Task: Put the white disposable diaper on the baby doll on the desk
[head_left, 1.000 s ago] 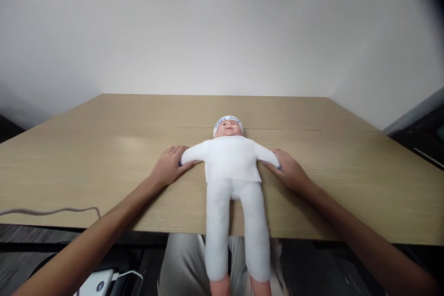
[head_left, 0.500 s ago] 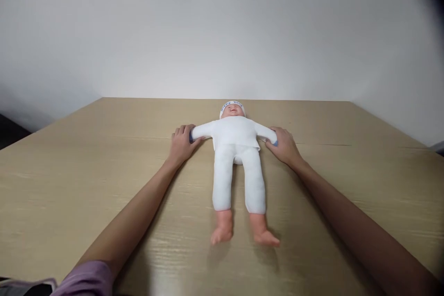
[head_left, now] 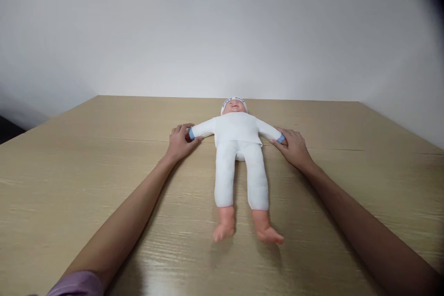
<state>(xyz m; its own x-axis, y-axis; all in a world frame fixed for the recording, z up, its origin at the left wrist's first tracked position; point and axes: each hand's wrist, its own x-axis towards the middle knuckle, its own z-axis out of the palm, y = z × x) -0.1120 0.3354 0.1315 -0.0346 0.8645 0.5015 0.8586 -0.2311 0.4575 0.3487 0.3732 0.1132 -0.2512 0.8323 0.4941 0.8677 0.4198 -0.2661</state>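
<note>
A baby doll (head_left: 239,127) in a white top, white trousers and a white cap with blue lettering lies on its back on the wooden table (head_left: 86,171). Its head points away from me and its bare feet towards me. Both doll arms are stretched out sideways and end in blue cuffs. My left hand (head_left: 180,142) is closed around the doll's hand and cuff on the left side. On the other side, my right hand (head_left: 293,147) grips the opposite doll hand just past its cuff. My fingers partly cover both doll hands.
A plain white partition (head_left: 222,32) rises behind the table's far edge and continues along the right. A dark object (head_left: 12,130) shows beyond the table at the left. Thin seams run across the tabletop.
My right hand has shifted slightly outward to the right, and more of the blue cuff there shows. The doll's arm on that side reaches further out. The camera view has tilted a little downward.
</note>
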